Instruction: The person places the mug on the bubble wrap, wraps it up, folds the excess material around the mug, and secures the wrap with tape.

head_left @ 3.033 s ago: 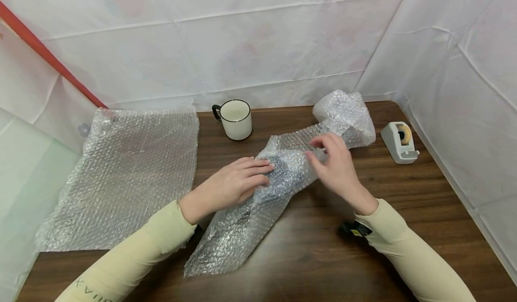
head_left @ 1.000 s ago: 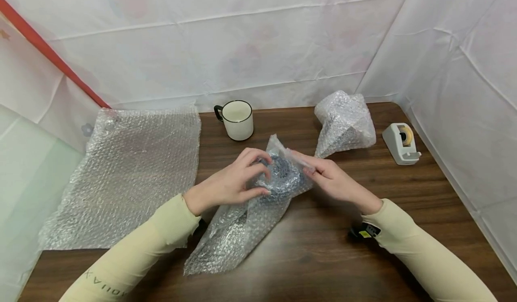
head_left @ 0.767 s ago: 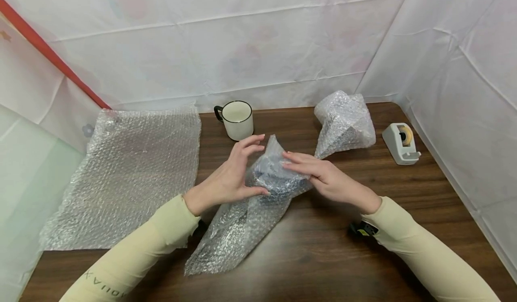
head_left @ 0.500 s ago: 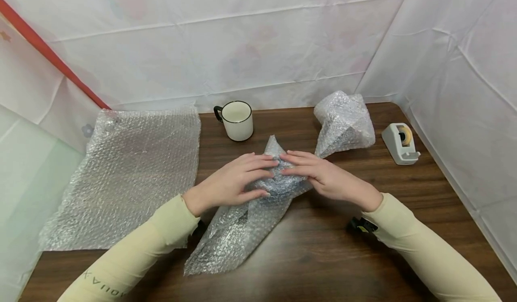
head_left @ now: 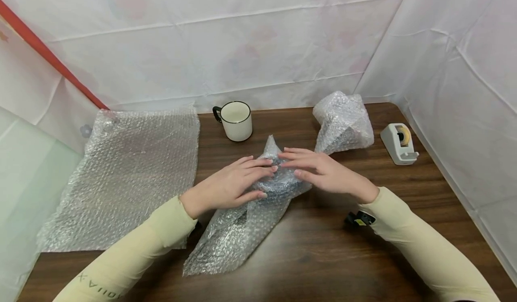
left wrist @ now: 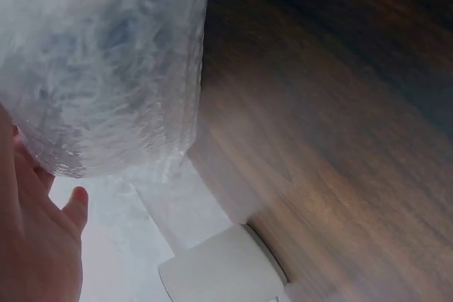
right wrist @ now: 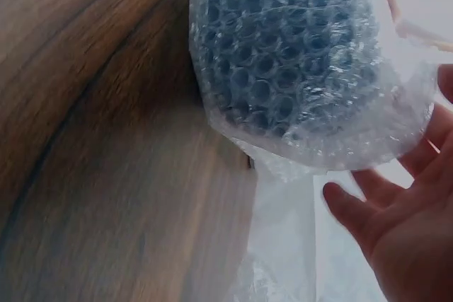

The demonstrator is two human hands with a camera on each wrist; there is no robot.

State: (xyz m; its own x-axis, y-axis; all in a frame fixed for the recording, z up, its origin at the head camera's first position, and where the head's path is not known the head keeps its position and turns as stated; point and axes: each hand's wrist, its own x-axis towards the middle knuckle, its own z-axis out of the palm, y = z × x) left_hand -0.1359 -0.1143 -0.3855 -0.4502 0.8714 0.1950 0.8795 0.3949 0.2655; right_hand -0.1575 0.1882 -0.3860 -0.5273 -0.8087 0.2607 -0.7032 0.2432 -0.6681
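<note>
In the middle of the table, a strip of bubble wrap [head_left: 262,223] is folded over a blue object [right wrist: 283,61], which shows dark through the bubbles; its kind is hidden by the wrap. My left hand [head_left: 228,185] lies along the left side of the bundle, fingers outstretched over its top. From the other side my right hand [head_left: 329,174] rests its fingers on the folded top, fingertips close to those of the left. One long tail of the wrap runs toward the near left, and a pointed corner sticks up at the back.
A flat bubble wrap sheet [head_left: 137,176] covers the left of the table. A white mug [head_left: 237,127] with a black rim and handle stands at the back. Another bubble-wrapped bundle [head_left: 345,122] sits back right, beside a tape dispenser [head_left: 397,147]. White cloth [head_left: 258,46] hangs behind.
The right end of the bubble wrap, stretched toward the back right, has been folded leftward over the blue object by my right hand. My left hand lifted, then came down on the fold.
</note>
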